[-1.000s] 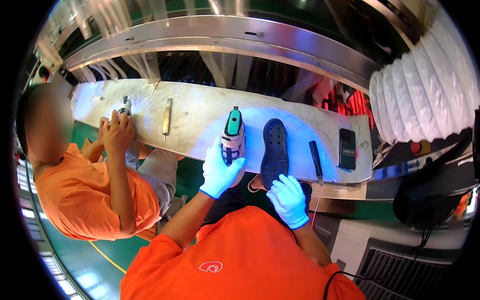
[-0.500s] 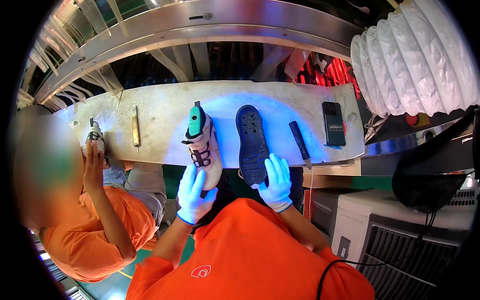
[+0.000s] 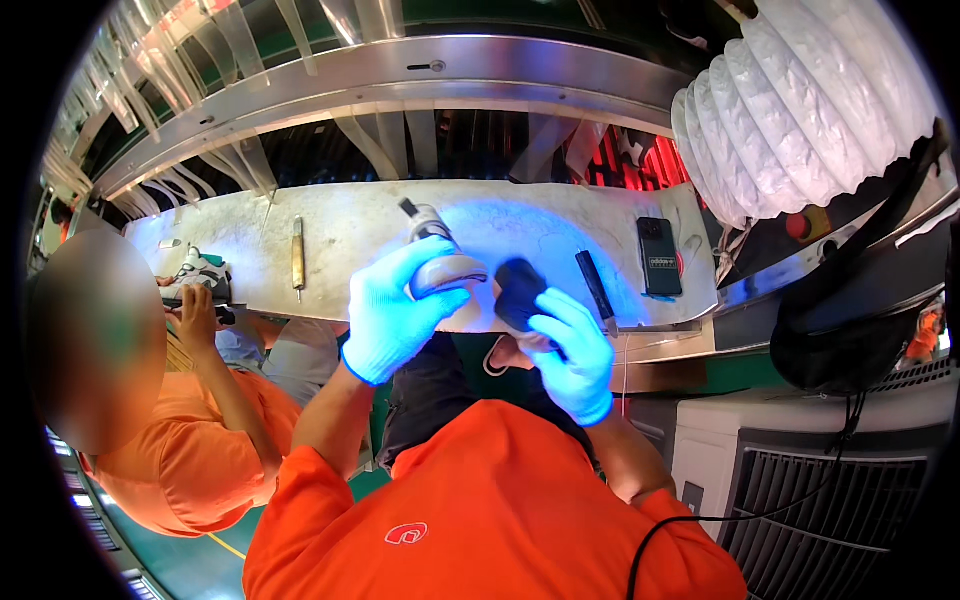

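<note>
My left hand (image 3: pixel 392 305), in a white knit glove lit blue, grips a light-coloured shoe upper (image 3: pixel 448 272) by its front part. The toe is tipped up toward me, and the fingers and thumb close round its sides. In my gloved right hand (image 3: pixel 575 350) is a dark shoe sole (image 3: pixel 518 292), held by its near end and tilted up off the table. The upper and the sole are side by side with a small gap between them. Most of the sole's near end is hidden behind my fingers.
Right of the sole lie a dark-handled knife (image 3: pixel 594 285) and a black phone (image 3: pixel 659 257). A brass-coloured tool (image 3: pixel 298 260) lies to the left on the pale tabletop (image 3: pixel 345 225). At far left a co-worker's hand (image 3: pixel 197 318) holds another shoe (image 3: pixel 196 275). A white ribbed duct (image 3: pixel 800 110) hangs at upper right.
Both hands have moved up and closed on the upper and the sole. These lay flat before; now both are lifted and tilted. The co-worker's shoe has turned sideways.
</note>
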The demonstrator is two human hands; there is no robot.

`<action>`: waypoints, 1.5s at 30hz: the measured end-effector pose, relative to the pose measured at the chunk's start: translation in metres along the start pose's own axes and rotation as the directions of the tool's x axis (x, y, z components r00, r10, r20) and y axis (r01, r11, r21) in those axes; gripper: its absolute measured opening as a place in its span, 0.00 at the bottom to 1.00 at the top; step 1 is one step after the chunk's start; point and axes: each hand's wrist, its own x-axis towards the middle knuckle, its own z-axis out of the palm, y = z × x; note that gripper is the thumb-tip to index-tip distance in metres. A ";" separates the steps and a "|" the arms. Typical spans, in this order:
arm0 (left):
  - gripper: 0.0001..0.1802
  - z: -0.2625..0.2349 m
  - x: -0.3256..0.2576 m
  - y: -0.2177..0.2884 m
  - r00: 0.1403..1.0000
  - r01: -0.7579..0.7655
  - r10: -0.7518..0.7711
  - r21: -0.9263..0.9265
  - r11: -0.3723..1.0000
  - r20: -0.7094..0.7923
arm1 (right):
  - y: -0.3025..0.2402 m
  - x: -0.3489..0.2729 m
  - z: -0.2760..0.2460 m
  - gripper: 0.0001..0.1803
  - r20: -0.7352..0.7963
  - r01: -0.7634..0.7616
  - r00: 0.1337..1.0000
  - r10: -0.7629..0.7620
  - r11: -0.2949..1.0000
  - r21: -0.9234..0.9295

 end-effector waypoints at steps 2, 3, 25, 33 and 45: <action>0.19 -0.003 0.006 0.021 0.988 -0.009 0.009 -0.005 1.000 0.155 | -0.032 0.013 -0.019 0.19 0.031 -0.135 0.991 0.132 0.979 0.151; 0.20 0.000 0.006 0.025 0.972 -0.011 0.013 -0.011 1.000 0.233 | -0.039 0.013 -0.026 0.19 0.053 -0.192 0.981 0.185 0.960 0.205; 0.11 0.038 -0.062 -0.029 0.909 -0.413 0.412 0.003 0.911 0.062 | -0.012 0.011 -0.001 0.18 0.127 -0.259 0.965 0.230 0.750 0.608; 0.16 0.054 -0.096 -0.017 0.988 -0.135 0.098 -0.373 0.918 -0.117 | -0.030 0.002 0.006 0.18 0.113 -0.235 0.971 0.209 0.774 0.588; 0.16 0.061 -0.106 -0.007 0.988 -0.012 -0.074 -0.535 0.844 -0.139 | -0.046 -0.010 0.013 0.18 -0.008 -0.125 0.990 0.142 0.895 0.428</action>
